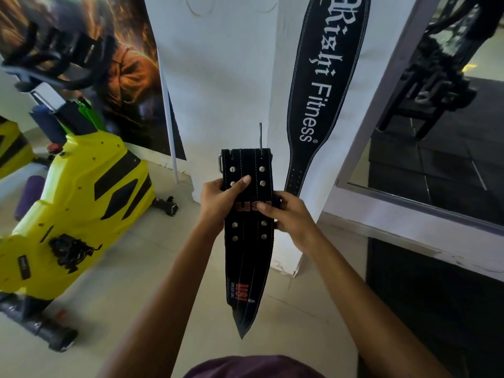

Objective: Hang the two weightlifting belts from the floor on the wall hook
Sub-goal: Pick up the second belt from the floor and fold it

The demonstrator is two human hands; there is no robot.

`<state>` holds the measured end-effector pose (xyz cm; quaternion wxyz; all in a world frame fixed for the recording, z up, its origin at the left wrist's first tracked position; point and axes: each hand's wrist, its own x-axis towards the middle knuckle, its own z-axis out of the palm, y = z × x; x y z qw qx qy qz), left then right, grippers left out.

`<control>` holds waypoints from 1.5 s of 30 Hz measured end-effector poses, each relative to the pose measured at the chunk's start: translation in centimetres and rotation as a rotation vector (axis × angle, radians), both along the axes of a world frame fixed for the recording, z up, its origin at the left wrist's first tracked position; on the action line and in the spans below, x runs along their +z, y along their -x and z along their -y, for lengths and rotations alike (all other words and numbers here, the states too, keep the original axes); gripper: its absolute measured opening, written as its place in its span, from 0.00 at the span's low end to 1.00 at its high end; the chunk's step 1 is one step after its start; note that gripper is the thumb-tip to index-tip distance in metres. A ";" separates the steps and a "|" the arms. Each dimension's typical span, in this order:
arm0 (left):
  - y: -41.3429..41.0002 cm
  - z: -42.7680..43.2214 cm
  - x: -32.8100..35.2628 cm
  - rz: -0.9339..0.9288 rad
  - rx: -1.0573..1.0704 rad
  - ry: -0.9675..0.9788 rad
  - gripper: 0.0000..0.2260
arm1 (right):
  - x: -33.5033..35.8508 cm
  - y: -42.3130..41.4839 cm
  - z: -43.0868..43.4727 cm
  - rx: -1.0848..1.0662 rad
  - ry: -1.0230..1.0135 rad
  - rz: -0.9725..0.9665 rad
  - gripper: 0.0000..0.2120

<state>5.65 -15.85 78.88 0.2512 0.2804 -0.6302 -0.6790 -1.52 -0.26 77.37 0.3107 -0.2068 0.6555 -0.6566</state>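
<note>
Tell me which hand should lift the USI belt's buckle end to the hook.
Left, probably. The left hand grips the USI belt higher, nearer its buckle; the right hand sits lower and can steady it. The hook isn't visible.

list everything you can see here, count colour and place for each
USI belt: one, black with red lettering and silver rivets, held upright at centre, buckle end up
Rishi Fitness belt: one, black with white lettering, hanging on the white wall, upper right of centre
exercise bike: one, yellow and black, on the floor at left
poster: one, orange and dark tones, on the wall at upper left
mirror: one, pale frame, at right, reflecting dark gym equipment
floor: beige tiles, bottom
left hand: one, gripping the belt's left edge
right hand: one, gripping the belt's right edge
</note>
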 end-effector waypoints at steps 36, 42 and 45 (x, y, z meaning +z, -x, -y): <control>-1.7 0.0 -4.8 0.069 -0.511 -0.125 0.19 | -2.4 -1.2 -1.3 -0.322 0.075 -0.055 0.13; -4.6 -2.2 -10.3 0.206 -0.594 -0.043 0.14 | -3.2 -0.8 -2.3 -0.350 0.036 -0.060 0.16; -3.0 -2.3 -7.4 0.086 -0.458 -0.096 0.16 | -3.6 -1.2 -2.4 -0.339 -0.015 -0.071 0.15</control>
